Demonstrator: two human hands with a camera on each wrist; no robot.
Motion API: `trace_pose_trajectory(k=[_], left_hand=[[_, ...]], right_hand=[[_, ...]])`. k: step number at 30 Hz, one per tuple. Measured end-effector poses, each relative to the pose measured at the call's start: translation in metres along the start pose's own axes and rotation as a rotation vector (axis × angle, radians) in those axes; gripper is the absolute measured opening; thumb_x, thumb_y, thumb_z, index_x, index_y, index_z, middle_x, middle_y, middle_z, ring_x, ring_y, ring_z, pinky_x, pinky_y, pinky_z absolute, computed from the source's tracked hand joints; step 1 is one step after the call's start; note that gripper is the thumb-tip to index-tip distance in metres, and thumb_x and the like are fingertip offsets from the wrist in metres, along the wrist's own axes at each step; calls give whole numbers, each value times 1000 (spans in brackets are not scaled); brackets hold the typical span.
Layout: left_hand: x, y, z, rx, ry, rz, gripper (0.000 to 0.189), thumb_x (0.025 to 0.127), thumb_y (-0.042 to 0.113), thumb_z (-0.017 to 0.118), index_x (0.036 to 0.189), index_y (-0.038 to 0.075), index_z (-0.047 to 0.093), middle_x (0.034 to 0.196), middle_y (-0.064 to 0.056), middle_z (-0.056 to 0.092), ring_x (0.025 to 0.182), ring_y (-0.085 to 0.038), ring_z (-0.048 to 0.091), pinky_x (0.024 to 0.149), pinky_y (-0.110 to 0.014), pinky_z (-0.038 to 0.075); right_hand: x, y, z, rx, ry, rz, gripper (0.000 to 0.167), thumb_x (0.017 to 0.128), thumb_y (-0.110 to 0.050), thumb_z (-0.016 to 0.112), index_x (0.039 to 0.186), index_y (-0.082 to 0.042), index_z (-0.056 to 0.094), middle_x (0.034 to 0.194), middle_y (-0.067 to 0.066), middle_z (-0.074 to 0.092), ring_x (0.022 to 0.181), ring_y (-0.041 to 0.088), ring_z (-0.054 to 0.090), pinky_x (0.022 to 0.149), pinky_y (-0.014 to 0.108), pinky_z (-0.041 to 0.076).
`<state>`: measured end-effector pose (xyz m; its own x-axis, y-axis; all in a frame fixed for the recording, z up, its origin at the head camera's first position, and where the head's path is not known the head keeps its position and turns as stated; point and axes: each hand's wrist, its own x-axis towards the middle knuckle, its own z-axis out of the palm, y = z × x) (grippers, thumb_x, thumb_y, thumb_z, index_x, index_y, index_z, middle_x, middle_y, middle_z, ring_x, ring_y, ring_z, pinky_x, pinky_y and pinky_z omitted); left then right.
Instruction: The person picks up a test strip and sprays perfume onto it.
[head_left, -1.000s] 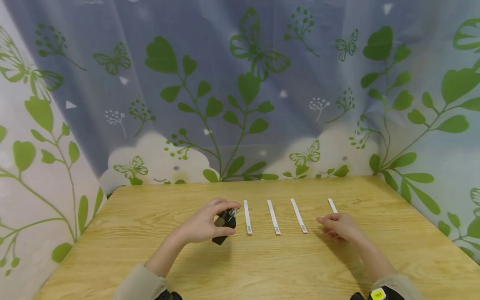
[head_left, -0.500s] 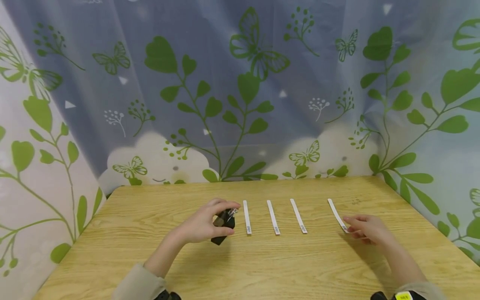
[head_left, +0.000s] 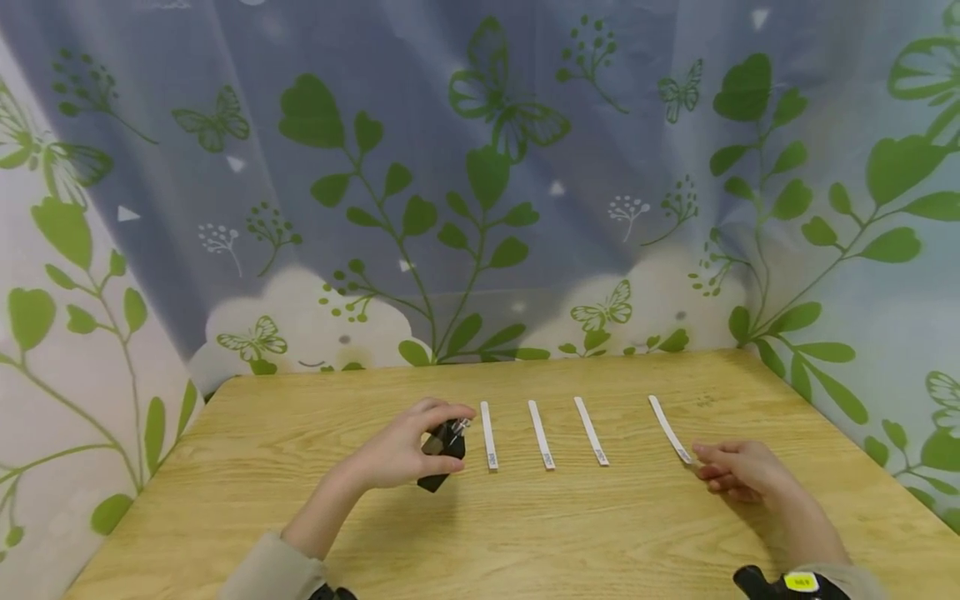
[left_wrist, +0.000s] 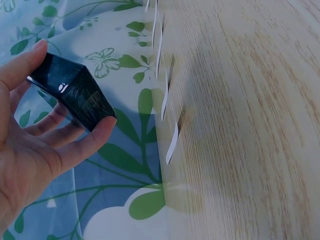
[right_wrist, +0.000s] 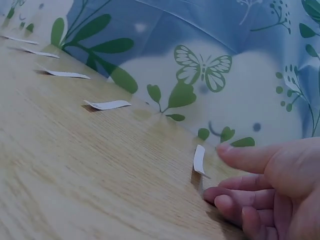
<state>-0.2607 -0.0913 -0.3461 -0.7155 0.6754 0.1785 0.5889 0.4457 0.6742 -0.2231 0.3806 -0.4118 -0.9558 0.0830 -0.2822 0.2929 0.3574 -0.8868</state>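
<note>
In my left hand [head_left: 397,446] I hold a black, angular perfume bottle [head_left: 442,458] with a silver nozzle, tilted above the table. My index finger and thumb span the bottle [left_wrist: 80,95] in the left wrist view. The right hand [head_left: 742,471] is beside the near end of the rightmost white paper strip [head_left: 667,427]. In the right wrist view its thumb and fingers stand apart, with the strip [right_wrist: 199,160] just beyond the fingertips. That strip curves slightly. Further left lie other white strips with small print at the near end, among them one strip [head_left: 489,437] close to the bottle.
Two more strips lie between, a strip [head_left: 542,437] and another strip [head_left: 591,432]; the left wrist view shows several in a row. The wooden table [head_left: 540,533] reaches back to a curtain [head_left: 420,167] with leaf and butterfly prints.
My right hand has moved right from over the rightmost strip to beside its near end, and its fingers have come off the strip. The left hand keeps the bottle nearly still.
</note>
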Motion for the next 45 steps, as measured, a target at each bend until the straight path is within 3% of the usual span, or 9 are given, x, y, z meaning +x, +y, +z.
trace_pose_trajectory(k=[8,17,25,29,36,45], left_hand=[[1,0,2,19,2,8,57,83,27,71,135,23,48,130,-8,42,109,-25,48,85,-51,41],[1,0,3,11,-3,5,56,84,25,71,136,21,48,131,-9,41,110,-26,48,85,-51,41],[2,1,3,-1,-7,12,57,84,27,70,136,21,48,129,-9,42,108,-26,48,85,-52,41],[1,2,3,1,-5,7,56,83,27,71,135,25,49,128,-8,42,106,-24,48,84,-51,42],[1,0,5,32,-17,1,55,83,30,71,133,29,49,127,-6,43,104,-22,49,81,-45,42],[-1,1,3,22,-13,3,56,83,28,71,134,29,49,128,-8,42,107,-24,48,84,-50,42]], right_hand=[[9,4,4,-190,93,-40,44,85,-30,68,108,5,58,71,-1,61,58,11,59,49,26,42],[16,5,12,-265,173,-87,38,80,-33,73,93,0,60,63,-1,55,53,13,54,46,26,39],[13,1,16,-407,214,-182,40,78,-26,75,100,5,62,61,-1,55,56,15,53,53,30,41],[13,1,19,-391,221,-203,39,79,-20,74,105,8,62,66,0,55,57,15,52,53,30,42],[13,2,22,-355,215,-163,22,83,-12,68,97,5,68,65,-2,57,59,15,51,55,29,41],[12,-1,23,-333,226,-185,14,82,-6,67,89,6,66,66,-1,55,59,15,49,54,28,42]])
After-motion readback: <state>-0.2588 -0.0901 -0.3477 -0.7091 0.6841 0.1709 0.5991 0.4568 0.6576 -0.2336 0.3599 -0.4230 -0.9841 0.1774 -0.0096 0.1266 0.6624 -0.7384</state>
